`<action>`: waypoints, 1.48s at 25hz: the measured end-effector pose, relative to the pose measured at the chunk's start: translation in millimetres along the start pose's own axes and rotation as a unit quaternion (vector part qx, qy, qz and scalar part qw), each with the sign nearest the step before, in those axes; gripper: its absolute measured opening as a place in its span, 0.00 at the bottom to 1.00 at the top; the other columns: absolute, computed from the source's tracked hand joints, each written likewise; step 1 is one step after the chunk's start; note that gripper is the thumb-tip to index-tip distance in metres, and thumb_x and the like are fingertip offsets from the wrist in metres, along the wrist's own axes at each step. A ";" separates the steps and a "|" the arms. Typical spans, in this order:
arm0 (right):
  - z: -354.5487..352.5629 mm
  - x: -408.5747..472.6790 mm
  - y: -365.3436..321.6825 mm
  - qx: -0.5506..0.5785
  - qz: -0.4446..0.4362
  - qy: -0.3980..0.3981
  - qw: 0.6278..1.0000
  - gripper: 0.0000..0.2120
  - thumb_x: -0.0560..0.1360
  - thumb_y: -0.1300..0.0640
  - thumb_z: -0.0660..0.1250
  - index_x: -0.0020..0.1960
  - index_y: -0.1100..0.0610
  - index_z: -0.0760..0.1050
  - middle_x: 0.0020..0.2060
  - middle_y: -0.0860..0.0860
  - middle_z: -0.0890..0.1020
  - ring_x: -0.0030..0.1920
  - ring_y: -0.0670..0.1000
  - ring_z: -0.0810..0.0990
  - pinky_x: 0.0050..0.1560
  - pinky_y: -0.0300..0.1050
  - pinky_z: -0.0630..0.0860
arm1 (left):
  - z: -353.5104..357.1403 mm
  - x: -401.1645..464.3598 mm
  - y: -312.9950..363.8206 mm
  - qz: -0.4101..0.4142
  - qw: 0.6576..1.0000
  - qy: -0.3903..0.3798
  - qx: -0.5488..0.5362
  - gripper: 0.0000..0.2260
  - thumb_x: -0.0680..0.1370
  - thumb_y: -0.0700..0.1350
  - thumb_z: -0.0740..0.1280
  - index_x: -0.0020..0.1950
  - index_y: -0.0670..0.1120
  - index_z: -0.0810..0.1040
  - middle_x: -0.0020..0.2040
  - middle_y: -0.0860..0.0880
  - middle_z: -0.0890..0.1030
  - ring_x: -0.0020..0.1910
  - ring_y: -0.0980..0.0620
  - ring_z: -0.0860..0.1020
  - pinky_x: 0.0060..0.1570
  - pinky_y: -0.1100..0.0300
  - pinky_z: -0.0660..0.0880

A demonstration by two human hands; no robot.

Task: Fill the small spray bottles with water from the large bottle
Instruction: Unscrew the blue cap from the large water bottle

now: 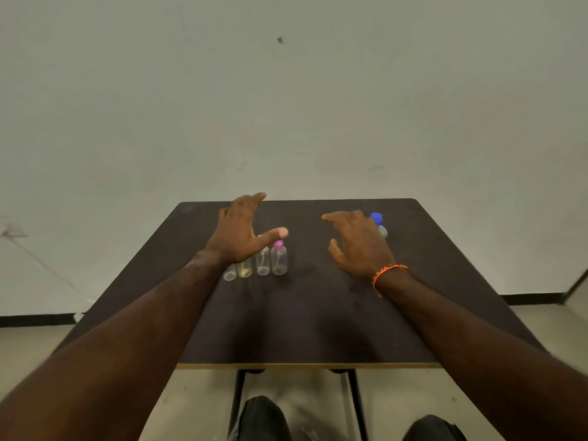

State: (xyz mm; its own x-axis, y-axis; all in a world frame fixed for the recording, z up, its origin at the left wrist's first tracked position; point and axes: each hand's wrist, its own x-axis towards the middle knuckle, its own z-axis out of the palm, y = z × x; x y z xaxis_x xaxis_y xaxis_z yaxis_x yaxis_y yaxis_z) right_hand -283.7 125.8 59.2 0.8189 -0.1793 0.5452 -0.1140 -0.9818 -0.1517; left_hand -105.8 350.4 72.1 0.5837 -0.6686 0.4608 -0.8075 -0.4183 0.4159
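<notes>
I see a dark worktop [318,313] with a pale front edge and rounded far corners, pushed up to a plain off-white wall [286,90] carrying a small dark mark [279,40]. A black skirting board [35,320] meets the light floor [28,348]. Black legs [236,405] show under the near edge.

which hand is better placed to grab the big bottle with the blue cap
Right. The right hand hovers open just in front of the large bottle at the table's far right; the left hand is over the small spray bottles.
</notes>
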 end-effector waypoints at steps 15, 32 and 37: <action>-35.5 11.2 86.4 0.047 0.177 -0.050 0.982 0.16 0.75 0.42 0.69 0.56 0.52 0.81 0.48 0.47 0.81 0.49 0.47 0.78 0.48 0.42 0.71 | 170.8 56.4 120.6 -0.021 0.991 -0.112 -0.071 0.37 0.70 0.71 0.73 0.73 0.56 0.71 0.62 0.58 0.81 0.64 0.53 0.77 0.64 0.47 0.65; -27.2 27.9 94.5 0.055 0.117 -0.134 0.983 0.18 0.77 0.52 0.68 0.66 0.52 0.77 0.58 0.50 0.79 0.55 0.50 0.76 0.56 0.41 0.70 | 176.9 61.2 119.2 -0.072 0.988 -0.088 -0.106 0.35 0.69 0.73 0.74 0.70 0.57 0.74 0.59 0.58 0.83 0.61 0.53 0.79 0.68 0.45 0.68; -22.7 26.2 95.0 0.068 0.110 -0.133 0.983 0.21 0.79 0.55 0.66 0.72 0.52 0.72 0.62 0.52 0.79 0.59 0.52 0.77 0.63 0.47 0.73 | 179.3 60.7 116.3 -0.071 0.987 -0.093 -0.108 0.36 0.68 0.73 0.73 0.70 0.57 0.75 0.59 0.58 0.83 0.60 0.53 0.80 0.66 0.45 0.69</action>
State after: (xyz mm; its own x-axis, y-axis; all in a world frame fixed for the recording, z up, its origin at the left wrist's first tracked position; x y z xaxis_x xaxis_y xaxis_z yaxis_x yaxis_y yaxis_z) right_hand -285.8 26.4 77.8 0.9028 -0.3466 0.2546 -0.2440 -0.9004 -0.3603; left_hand -179.6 151.0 7.9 0.6477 -0.7224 0.2421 -0.6695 -0.3881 0.6334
